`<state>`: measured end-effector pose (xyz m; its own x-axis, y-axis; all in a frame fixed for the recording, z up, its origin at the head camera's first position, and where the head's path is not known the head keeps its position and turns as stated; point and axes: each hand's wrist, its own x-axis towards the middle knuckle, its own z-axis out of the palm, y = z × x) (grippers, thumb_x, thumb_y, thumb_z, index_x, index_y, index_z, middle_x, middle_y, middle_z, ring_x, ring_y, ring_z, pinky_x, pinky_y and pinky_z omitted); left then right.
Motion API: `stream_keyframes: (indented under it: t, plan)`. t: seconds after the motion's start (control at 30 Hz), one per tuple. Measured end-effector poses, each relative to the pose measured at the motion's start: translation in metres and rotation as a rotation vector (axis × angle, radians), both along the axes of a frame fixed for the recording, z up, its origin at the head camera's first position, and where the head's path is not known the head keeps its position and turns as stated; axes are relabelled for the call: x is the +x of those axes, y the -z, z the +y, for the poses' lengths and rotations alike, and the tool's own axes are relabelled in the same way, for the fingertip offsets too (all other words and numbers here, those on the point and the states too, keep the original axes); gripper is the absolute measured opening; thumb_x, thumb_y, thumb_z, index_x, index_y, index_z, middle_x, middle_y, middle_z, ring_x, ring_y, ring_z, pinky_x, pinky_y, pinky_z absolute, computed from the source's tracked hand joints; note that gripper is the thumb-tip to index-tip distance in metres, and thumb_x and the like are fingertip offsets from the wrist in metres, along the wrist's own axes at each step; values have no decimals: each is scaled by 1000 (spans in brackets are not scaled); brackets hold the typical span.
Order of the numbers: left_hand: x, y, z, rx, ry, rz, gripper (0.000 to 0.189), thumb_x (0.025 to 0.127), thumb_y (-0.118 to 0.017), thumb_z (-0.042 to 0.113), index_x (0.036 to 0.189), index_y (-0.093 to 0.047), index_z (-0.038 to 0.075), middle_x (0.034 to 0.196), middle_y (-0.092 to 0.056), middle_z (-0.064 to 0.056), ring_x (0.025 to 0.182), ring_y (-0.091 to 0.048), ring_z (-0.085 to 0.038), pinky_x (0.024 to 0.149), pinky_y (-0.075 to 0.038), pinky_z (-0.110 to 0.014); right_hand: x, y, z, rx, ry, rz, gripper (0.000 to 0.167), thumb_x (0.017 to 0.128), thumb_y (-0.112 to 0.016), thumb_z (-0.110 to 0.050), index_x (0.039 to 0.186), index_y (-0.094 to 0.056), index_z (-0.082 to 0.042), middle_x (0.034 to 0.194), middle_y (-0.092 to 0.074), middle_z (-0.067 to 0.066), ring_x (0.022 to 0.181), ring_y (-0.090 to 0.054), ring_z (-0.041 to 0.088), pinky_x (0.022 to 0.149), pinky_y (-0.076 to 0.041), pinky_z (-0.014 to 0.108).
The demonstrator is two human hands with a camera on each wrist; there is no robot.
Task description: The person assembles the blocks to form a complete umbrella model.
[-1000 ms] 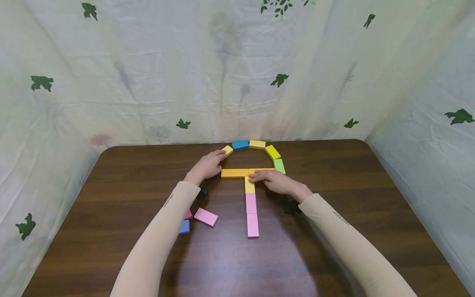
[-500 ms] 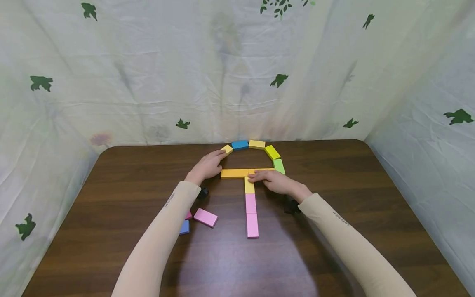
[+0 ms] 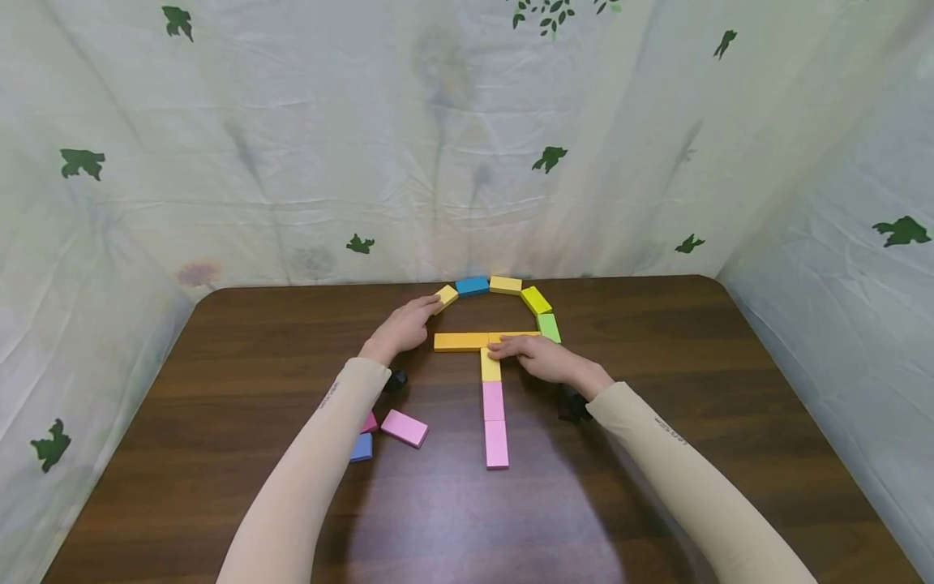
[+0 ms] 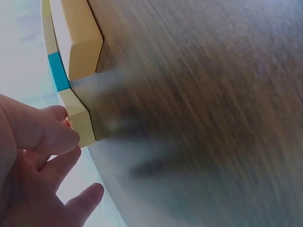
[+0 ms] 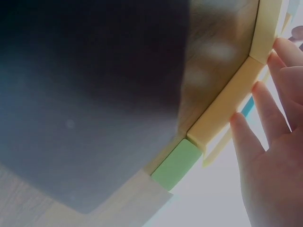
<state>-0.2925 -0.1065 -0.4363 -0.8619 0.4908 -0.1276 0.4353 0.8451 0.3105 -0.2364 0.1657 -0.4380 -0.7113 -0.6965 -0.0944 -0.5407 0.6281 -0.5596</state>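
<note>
The two hands are staying well apart, both reaching over the desk [image 3: 657, 454]. The left hand [image 3: 400, 331] is touching the near end of a cream block [image 3: 449, 295] with its fingertips; whether it is pinching it, I cannot tell. The right hand [image 3: 538, 357] is stretching its fingers out loosely, its fingertips touching the right-hand orange block [image 3: 511, 334] and reaching over a yellow block [image 3: 490, 369]. A left-hand orange block [image 3: 461, 342] is lying between the hands. Beyond them, a blue block [image 3: 473, 285], a pale yellow block [image 3: 506, 284], a bright yellow block [image 3: 537, 300] and a green block [image 3: 549, 328] are curving round from the cream one toward the right hand. Two pink blocks [image 3: 493, 401] are running in line nearer the person than the right hand, and a loose pink block [image 3: 404, 428] is lying slantwise on the person's side of the left hand.
</note>
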Motion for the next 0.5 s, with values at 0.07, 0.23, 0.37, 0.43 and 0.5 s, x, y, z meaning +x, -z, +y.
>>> stream_keyframes:
  t: [0.07,0.23,0.37,0.43,0.5]
  plan:
    - [0,0,0,8,-1,-3,56,88,-39,-7,144,-39,-2,151,-32,-18,137,-29,-33,111,-24,-44,0,0,0,2,-1,4,46,94,-38,8,133,-58,-7,138,-52,4,134,-38,23,108,-29,41]
    - [4,-4,-5,31,-2,1,56,89,-41,-6,145,-38,-2,151,-31,-16,138,-29,-32,111,-23,-43,1,1,-1,4,-2,6,46,93,-38,8,132,-58,-6,138,-52,4,135,-37,23,108,-30,41]
    - [12,-9,-14,75,-4,-8,53,91,-44,-5,144,-39,-2,150,-33,-17,138,-30,-32,111,-24,-43,1,1,-1,9,1,9,46,94,-38,8,133,-58,-7,138,-52,4,135,-37,23,108,-30,41]
    - [17,-13,-19,109,3,-14,52,92,-46,-4,143,-40,-3,149,-34,-19,137,-31,-33,111,-24,-44,1,0,0,11,3,10,46,94,-38,8,133,-58,-7,138,-52,4,134,-38,23,108,-30,41]
    - [24,-16,-25,154,24,-10,50,92,-46,-4,142,-41,-4,147,-36,-20,136,-32,-34,110,-25,-45,1,-1,0,11,4,5,46,94,-38,7,133,-58,-7,138,-52,4,134,-38,23,108,-30,41]
